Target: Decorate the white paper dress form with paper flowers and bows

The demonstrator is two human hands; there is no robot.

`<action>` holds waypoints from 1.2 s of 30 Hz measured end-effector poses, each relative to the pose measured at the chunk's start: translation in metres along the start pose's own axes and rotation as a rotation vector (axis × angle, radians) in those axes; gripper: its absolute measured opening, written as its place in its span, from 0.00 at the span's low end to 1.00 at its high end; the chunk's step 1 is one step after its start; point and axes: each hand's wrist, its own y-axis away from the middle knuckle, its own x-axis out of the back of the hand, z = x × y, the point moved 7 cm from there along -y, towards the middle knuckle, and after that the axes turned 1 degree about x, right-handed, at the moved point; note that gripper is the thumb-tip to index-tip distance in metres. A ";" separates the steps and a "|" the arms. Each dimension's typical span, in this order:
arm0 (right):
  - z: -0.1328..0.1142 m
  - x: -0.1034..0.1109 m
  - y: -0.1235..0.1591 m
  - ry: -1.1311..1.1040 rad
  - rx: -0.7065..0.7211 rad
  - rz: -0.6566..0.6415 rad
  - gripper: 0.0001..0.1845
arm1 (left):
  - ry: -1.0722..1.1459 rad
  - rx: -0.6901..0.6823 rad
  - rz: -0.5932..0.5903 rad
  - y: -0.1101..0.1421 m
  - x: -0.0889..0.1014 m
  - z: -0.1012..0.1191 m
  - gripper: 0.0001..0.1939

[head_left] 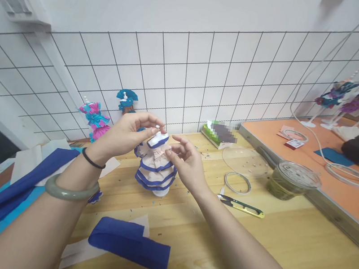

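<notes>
A small dress form wears a tiered white-and-blue crepe paper dress (155, 174) and stands on its round white base (161, 191) on the wooden table. My left hand (132, 134) is closed at the top, thumb and fingers around the white-and-blue bodice (158, 140) near the neck knob. From the right side, my right hand (186, 159) has its thumb and bent fingers at the dress's ruffled shoulder, seemingly pinching the paper. A strip of blue crepe paper (131, 241) lies in front, over pieces of white paper (79, 252).
Yellow-handled thread snips (243, 207), a tape roll (238, 183), a clear lid (246, 161) and a clear tub (289, 181) lie to the right. Other dressed forms (95, 116) stand behind my left hand. An orange board (344, 192) with a raised edge flanks the table. Wire grid (205, 84) backs it.
</notes>
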 end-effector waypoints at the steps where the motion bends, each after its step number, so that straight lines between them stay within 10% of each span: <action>1: -0.002 0.000 0.001 0.029 0.019 0.011 0.20 | -0.001 0.005 -0.001 0.000 0.000 0.000 0.09; 36: -0.040 -0.018 0.024 1.132 0.765 -0.057 0.08 | -0.015 0.028 0.031 0.000 0.002 -0.002 0.12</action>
